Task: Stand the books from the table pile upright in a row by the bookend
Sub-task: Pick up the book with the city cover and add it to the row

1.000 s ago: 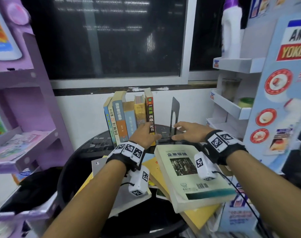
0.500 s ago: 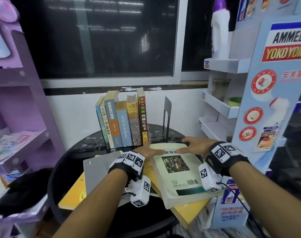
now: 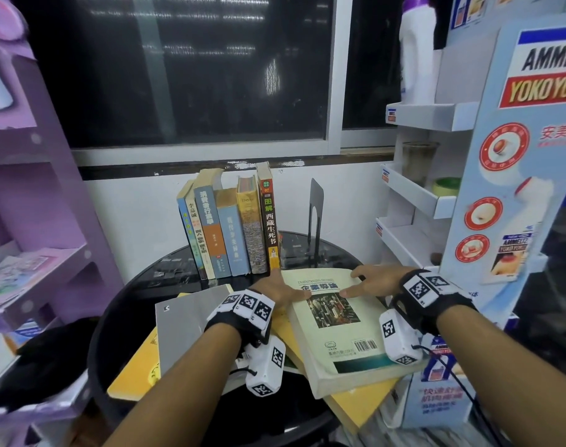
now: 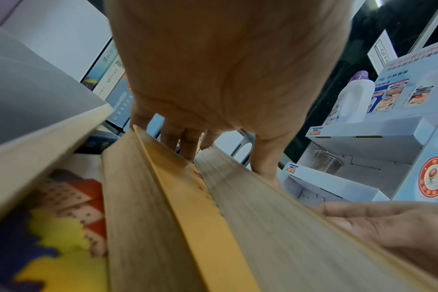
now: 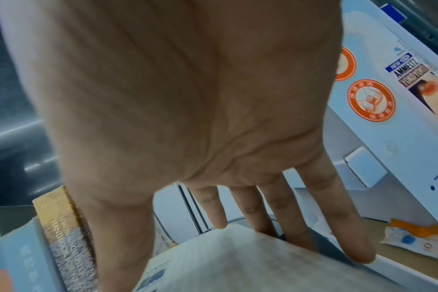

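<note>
A gap lay at frame center between the row (image 3: 230, 227) and the bookend (image 3: 314, 221); shelves (image 3: 417, 195) crowded its right.

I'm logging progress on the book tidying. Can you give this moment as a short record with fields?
upright row: six books standing at the table's back
bookend: right of the row, with a gap between
pile: thick pale book on top, lying flat
left hand: on that book's left edge
right hand: on its far right corner
table: round, black

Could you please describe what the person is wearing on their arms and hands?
Both forearms are bare, without sleeves. The left hand and right hand are ungloved. Each wrist carries a black strap with white square-coded marker blocks and a white camera pod; a thin black cable trails from the right.
</note>
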`<state>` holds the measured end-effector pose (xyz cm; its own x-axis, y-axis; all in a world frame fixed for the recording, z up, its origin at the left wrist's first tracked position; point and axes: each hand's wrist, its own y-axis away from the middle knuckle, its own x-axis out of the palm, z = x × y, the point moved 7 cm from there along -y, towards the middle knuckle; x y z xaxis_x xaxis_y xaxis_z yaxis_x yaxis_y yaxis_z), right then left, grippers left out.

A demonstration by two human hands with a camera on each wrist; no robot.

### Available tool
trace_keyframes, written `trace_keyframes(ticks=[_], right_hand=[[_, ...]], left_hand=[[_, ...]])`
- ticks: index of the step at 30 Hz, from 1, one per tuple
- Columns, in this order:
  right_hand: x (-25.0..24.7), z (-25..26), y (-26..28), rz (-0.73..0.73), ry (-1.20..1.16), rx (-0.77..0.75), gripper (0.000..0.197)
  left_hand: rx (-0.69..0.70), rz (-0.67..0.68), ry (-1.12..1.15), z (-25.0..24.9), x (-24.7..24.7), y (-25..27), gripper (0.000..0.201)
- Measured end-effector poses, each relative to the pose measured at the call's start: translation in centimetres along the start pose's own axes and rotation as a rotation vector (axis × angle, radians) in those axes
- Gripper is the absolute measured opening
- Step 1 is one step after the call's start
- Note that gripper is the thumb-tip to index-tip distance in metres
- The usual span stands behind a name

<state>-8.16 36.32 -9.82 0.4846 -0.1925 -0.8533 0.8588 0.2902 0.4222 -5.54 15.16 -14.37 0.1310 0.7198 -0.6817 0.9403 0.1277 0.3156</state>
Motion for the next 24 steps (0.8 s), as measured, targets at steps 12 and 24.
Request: trace_keyframes(ticks=[12, 24], right_hand=[[-0.1, -0.3, -0.4, -0.012, -0.037, 0.014, 0.077], [-0.3, -1.3, -0.7, -0.043, -0.124, 0.028, 0.098]], left_hand=[[0.1, -0.055, 0.048, -0.8, -0.3, 0.1, 0.08], [0.3, -0.187, 0.098, -3.9, -1.5, 2.2, 0.085]])
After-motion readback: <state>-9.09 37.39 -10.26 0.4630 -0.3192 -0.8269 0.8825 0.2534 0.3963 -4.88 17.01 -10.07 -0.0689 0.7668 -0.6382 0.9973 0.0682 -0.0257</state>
